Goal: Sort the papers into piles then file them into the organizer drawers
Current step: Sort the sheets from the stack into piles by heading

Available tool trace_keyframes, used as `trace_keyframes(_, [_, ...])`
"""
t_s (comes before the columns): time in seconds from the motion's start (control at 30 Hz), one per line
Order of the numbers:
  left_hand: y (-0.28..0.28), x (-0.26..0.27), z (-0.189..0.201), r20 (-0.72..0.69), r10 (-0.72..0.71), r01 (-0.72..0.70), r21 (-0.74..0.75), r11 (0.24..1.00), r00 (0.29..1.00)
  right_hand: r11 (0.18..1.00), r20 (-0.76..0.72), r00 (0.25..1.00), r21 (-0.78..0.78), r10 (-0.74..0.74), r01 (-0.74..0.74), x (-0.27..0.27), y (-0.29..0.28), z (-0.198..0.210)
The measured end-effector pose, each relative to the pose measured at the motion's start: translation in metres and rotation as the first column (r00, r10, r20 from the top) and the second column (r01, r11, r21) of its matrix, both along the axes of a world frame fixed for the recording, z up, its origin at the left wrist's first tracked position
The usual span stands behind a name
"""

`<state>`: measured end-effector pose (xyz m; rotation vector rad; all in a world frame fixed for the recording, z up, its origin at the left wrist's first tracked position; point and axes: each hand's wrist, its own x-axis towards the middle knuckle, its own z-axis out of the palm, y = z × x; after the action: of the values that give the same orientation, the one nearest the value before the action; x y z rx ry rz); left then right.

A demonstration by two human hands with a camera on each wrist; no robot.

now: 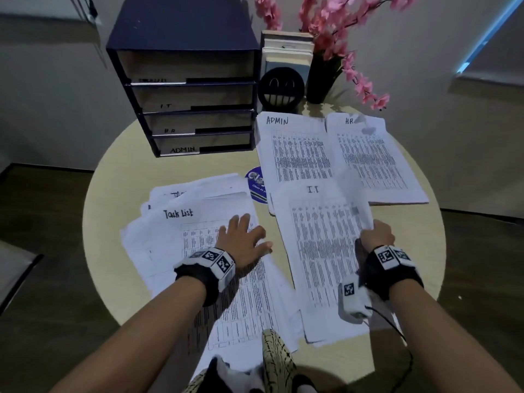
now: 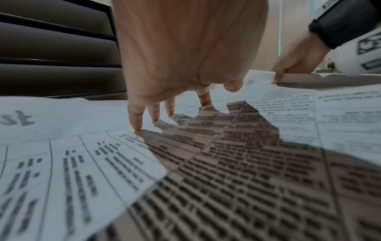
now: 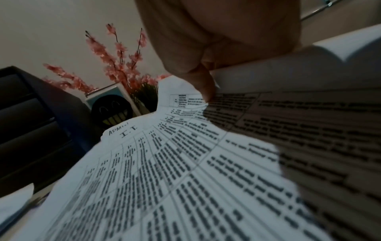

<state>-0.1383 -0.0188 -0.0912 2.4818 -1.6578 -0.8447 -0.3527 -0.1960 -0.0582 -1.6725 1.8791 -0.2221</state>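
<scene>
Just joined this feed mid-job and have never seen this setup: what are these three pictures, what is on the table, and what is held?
No machine: a person wears a camera on the head and one on each wrist. The head view looks down at a round table with a drawer organizer and four paper piles: Task List, ADMIN, H.R, I.T. The left hand rests flat on the Task List pile. The right hand pinches the raised edge of an I.T sheet; the right wrist view shows that close up.
</scene>
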Motion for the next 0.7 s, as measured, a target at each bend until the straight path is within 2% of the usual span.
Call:
trace_keyframes(0.17, [0.01, 0.017, 0.018, -0.01, 0.041, -0.042, -0.085, 0.995, 0.999, 0.998, 0.0, 0.998, 0.006, -0.059, 0.059, 0.001, 0.018, -0.011])
trace_keyframes(0.3, [0.024, 0.057, 0.037, 0.103, 0.26, -0.236, -0.2, 0.951, 0.96, 0.983, -0.089, 0.99, -0.162, -0.105, 0.089, 0.018, 0.022, -0.004])
trace_keyframes(0.37, [0.034, 0.083, 0.039, 0.179, 0.374, -0.338, -0.201, 0.919, 0.91, 0.98, -0.061, 0.998, -0.2, -0.021, 0.008, 0.04, 0.028, 0.004])
trace_keyframes(0.47, [0.051, 0.104, 0.035, 0.152, 0.422, -0.399, -0.159, 0.903, 0.894, 0.945, 0.015, 0.971, -0.235, 0.239, -0.229, 0.089, 0.048, 0.011])
trace_keyframes(0.5, [0.055, 0.107, 0.033, 0.137, 0.408, -0.385, -0.167, 0.908, 0.903, 0.907, 0.043, 0.931, -0.245, 0.363, -0.343, 0.107, 0.058, 0.011])
trace_keyframes(0.57, [0.062, 0.105, 0.031, 0.109, 0.375, -0.339, -0.252, 0.907, 0.921, 0.775, 0.047, 0.796, -0.268, 0.603, -0.572, 0.142, 0.08, 0.011])
trace_keyframes(0.63, [0.065, 0.101, 0.03, 0.103, 0.319, -0.271, -0.324, 0.906, 0.942, 0.583, -0.062, 0.62, -0.277, 0.782, -0.764, 0.171, 0.099, 0.009])
trace_keyframes(0.7, [0.071, 0.098, 0.03, 0.065, 0.288, -0.238, -0.403, 0.884, 0.956, 0.391, -0.208, 0.428, -0.197, 0.88, -0.899, 0.192, 0.112, 0.005])
